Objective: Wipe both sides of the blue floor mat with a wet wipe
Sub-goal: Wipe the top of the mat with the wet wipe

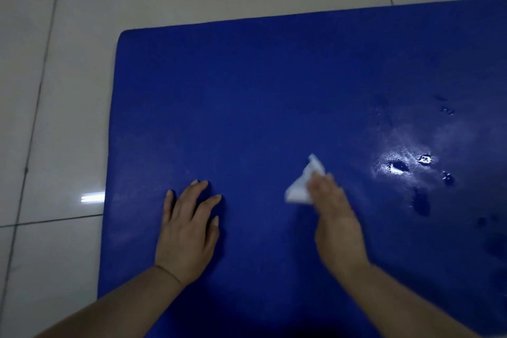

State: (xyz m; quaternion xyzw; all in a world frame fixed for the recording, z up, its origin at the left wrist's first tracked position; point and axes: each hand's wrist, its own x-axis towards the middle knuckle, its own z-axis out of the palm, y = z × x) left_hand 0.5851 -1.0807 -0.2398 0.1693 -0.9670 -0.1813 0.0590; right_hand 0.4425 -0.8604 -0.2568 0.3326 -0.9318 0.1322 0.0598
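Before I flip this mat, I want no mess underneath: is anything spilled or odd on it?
Yes. Small puddles and droplets sit on the blue mat, right of the right hand holding the wet wipe. The left hand rests flat. No damage shows.

Indoor room, likely a home: glossy pale floor tiles with dark grout lines, ceiling-light glare at 9 o'clock, blue floor mat spread on them.
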